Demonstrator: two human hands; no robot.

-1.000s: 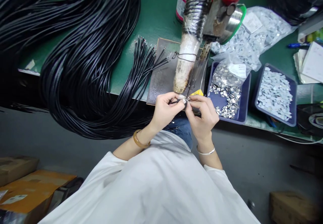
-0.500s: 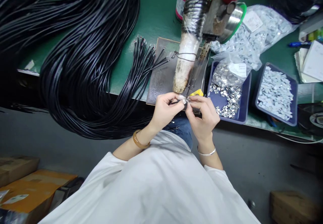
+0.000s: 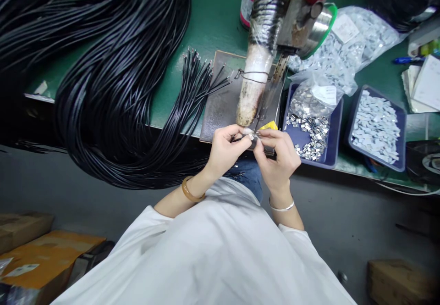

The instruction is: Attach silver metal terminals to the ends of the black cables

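Observation:
My left hand (image 3: 223, 151) is closed in a pinch on a black cable (image 3: 237, 138), whose end points right. At that end, between the fingertips of both hands, is a small shiny metal piece (image 3: 252, 136). My right hand (image 3: 280, 156) has thumb and index finger pinched against this spot; exactly what they grip is too small to make out. Both hands meet over the front edge of a brown board (image 3: 220, 108), just below the tip of a wrapped, stained duct (image 3: 249, 94) and beside a metal stand with thin prongs (image 3: 280, 69). A yellow piece (image 3: 270, 125) lies behind my right fingers.
Black cables (image 3: 127, 89) hang over the table edge at left, their stripped ends resting by the board. At right stand a blue tray (image 3: 335, 135) of small metal shells and another tray (image 3: 402, 144) of flat pale pieces. A bag of parts (image 3: 371, 34) lies behind, near a solder spool (image 3: 316, 34).

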